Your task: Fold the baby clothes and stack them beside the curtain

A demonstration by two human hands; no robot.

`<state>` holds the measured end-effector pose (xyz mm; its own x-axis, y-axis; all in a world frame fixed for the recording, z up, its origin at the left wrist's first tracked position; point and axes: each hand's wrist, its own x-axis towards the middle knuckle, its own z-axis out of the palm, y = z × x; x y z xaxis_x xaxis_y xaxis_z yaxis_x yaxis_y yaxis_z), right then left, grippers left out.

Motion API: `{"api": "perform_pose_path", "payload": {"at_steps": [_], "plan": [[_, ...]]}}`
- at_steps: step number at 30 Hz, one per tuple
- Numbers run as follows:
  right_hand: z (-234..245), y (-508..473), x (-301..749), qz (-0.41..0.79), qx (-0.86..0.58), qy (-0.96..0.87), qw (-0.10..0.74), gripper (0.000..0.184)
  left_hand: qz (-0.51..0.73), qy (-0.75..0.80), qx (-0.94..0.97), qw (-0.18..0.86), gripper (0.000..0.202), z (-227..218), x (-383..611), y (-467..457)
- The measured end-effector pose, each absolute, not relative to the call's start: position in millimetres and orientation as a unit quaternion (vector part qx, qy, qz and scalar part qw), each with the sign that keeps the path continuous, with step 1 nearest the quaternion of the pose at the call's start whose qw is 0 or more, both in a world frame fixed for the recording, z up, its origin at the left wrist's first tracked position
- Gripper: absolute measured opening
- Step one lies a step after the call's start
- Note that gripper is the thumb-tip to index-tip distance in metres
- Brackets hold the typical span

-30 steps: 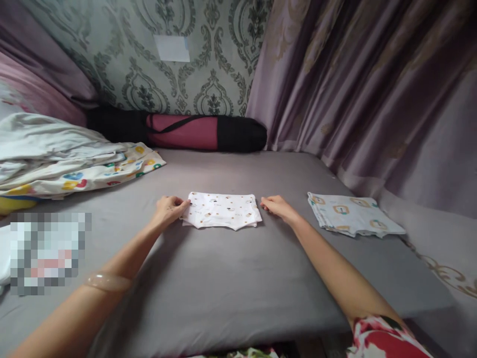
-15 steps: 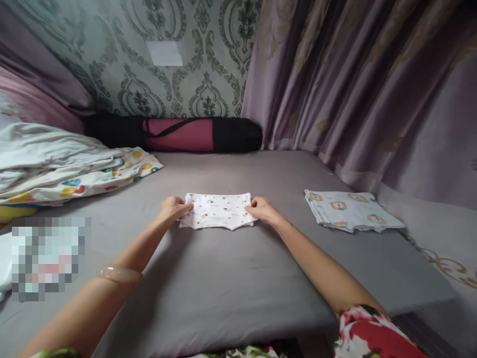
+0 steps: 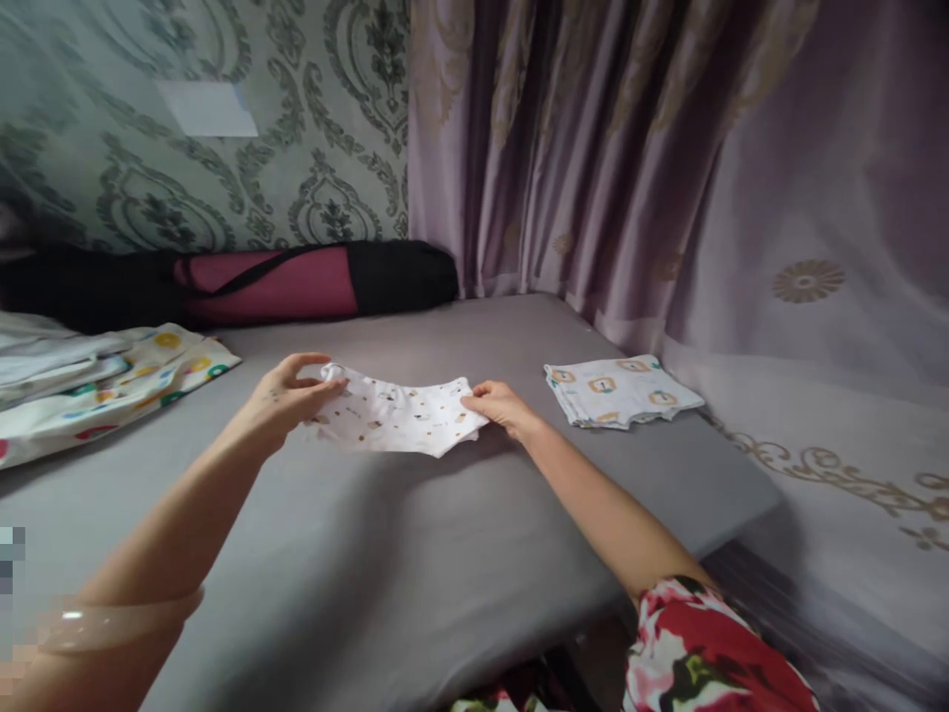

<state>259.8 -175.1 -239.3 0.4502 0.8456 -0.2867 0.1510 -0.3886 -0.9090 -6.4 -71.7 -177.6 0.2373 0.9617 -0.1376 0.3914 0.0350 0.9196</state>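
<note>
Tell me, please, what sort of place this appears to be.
Probably a bedroom, judging by the gray, sheet-covered bed-like surface, the pale purple curtains beside it and the patterned wallpaper behind.

Some fingertips of the left hand [image 3: 286, 398] and right hand [image 3: 498, 407] are hidden by the folded white garment [image 3: 400, 415], whose lower left edge is blurred and whose small printed figures are too tiny to identify. The view's left edge cuts off the multicolour-printed cloth [image 3: 144, 388], the black-and-maroon carrying bag [image 3: 297, 285] and a pixelated patch [image 3: 7, 574]; the bottom edge crops the red floral sleeve [image 3: 716, 648].
</note>
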Motion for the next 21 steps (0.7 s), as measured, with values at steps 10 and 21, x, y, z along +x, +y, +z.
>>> {"api": "perform_pose_path", "payload": {"at_steps": [10,21], "plan": [[-204,-250,374,0.359,-0.746,-0.204,0.523,0.015,0.237,0.376,0.673,0.591,0.042,-181,117,-90],[-191,-304,510,0.203,-0.801,-0.149,0.543,0.017,0.18,0.253,0.647,0.696,0.041,-199,265,-135]]}}
